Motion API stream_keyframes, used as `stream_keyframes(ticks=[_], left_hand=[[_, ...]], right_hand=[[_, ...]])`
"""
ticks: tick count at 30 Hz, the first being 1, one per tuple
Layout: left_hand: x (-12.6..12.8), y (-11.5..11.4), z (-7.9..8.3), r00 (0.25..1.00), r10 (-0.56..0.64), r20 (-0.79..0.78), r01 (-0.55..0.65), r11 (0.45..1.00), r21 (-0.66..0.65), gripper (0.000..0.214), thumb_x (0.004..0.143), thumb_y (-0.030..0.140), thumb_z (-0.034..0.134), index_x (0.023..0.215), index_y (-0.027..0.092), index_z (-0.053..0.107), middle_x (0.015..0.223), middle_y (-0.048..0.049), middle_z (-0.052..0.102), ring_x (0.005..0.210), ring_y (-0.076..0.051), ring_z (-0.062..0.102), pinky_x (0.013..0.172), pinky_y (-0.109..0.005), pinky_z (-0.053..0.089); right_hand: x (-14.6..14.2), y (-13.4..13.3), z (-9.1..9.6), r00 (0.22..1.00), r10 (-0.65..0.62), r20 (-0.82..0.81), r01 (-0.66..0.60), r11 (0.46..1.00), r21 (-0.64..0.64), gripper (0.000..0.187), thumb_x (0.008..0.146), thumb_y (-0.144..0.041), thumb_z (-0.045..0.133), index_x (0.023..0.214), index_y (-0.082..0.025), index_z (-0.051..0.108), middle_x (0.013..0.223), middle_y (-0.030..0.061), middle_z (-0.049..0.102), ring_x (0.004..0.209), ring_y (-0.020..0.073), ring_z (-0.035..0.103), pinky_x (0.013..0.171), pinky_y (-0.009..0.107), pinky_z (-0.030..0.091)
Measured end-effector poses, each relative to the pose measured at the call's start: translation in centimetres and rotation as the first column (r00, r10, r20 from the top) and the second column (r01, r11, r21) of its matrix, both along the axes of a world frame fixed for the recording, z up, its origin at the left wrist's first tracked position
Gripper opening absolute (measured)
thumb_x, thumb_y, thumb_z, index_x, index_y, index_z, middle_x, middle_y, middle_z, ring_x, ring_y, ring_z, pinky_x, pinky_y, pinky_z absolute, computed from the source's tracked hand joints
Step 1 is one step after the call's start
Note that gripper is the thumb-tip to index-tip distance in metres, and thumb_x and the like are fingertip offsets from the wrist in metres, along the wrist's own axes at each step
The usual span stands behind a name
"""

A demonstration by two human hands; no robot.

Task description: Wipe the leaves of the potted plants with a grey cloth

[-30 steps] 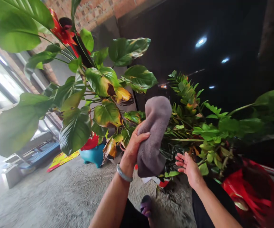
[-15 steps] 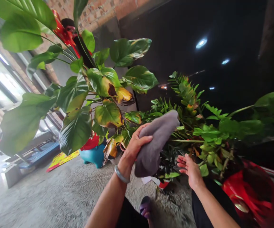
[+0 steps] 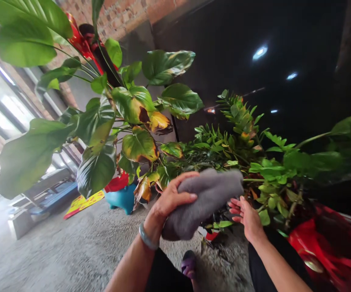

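Grey cloth (image 3: 204, 200) bunched in my left hand (image 3: 172, 198), right hand (image 3: 247, 217) open and spread just beside it, leafy ZZ plant (image 3: 239, 129) crowding behind, red plastic bag (image 3: 324, 247) lower right

No words, numbers or brands could be read; the markings on the yellow-and-red printed sheet (image 3: 83, 204) on the floor were too blurred.

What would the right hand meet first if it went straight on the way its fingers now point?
Probably the grey cloth in the left hand, just beyond the fingertips of the right hand; depth is unclear from this view.
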State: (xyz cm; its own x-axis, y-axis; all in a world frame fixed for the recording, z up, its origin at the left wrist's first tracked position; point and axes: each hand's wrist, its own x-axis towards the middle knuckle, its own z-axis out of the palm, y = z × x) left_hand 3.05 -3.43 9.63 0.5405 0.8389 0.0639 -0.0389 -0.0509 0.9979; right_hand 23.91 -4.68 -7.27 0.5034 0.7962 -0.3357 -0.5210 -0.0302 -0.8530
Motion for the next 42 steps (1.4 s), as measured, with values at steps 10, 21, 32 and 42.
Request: stream_keyframes(ticks=[10, 21, 32, 42], left_hand=[[2.0, 0.3, -5.7, 0.903, -0.107, -0.416, 0.128, 0.992, 0.022, 0.049, 0.054, 0.017, 0.071, 0.103, 0.02, 0.071, 0.088, -0.0012, 0.068, 0.076, -0.019, 0.059, 0.063, -0.027, 0.045], [0.8, 0.9, -0.7, 0.883, 0.416, 0.216, -0.442, 0.893, 0.086, 0.06, 0.063, 0.029, 0.074, 0.121, 0.025, 0.06, 0.102, -0.0016, 0.068, 0.084, -0.019, 0.062, 0.073, -0.029, 0.05], [-0.6, -2.6, -2.9, 0.978, 0.139, -0.155, -0.118, 0.983, 0.14, 0.048, 0.059, 0.02, 0.076, 0.106, 0.025, 0.069, 0.096, -0.0003, 0.069, 0.075, -0.017, 0.06, 0.063, -0.026, 0.047], [-0.9, -1.6, -6.7, 0.858, 0.502, -0.109, -0.497, 0.865, 0.073, 0.049, 0.053, 0.02, 0.075, 0.102, 0.022, 0.067, 0.086, 0.0001, 0.069, 0.077, -0.019, 0.06, 0.067, -0.029, 0.049]], right_hand=[[0.1, -0.3, 0.0, 0.999, 0.054, 0.008, -0.054, 0.999, -0.002, 0.043, 0.064, -0.061, 0.062, 0.068, -0.019, 0.071, 0.066, 0.0089, 0.073, 0.058, 0.0218, 0.063, 0.046, 0.029, 0.043], [-0.5, -0.1, 0.5, 0.996, 0.083, 0.031, -0.083, 0.996, 0.017, 0.044, 0.058, -0.057, 0.068, 0.072, -0.016, 0.071, 0.071, 0.0141, 0.074, 0.058, 0.0219, 0.064, 0.046, 0.029, 0.043], [-0.5, -0.3, 0.5, 0.997, 0.077, 0.016, -0.077, 0.997, 0.008, 0.041, 0.053, -0.057, 0.071, 0.063, -0.018, 0.068, 0.059, 0.0078, 0.071, 0.052, 0.0201, 0.062, 0.044, 0.029, 0.043], [-0.7, -0.5, 1.0, 0.997, 0.082, 0.008, -0.083, 0.996, 0.023, 0.035, 0.056, -0.051, 0.071, 0.065, -0.017, 0.071, 0.062, 0.0097, 0.073, 0.05, 0.0175, 0.061, 0.042, 0.026, 0.042]])
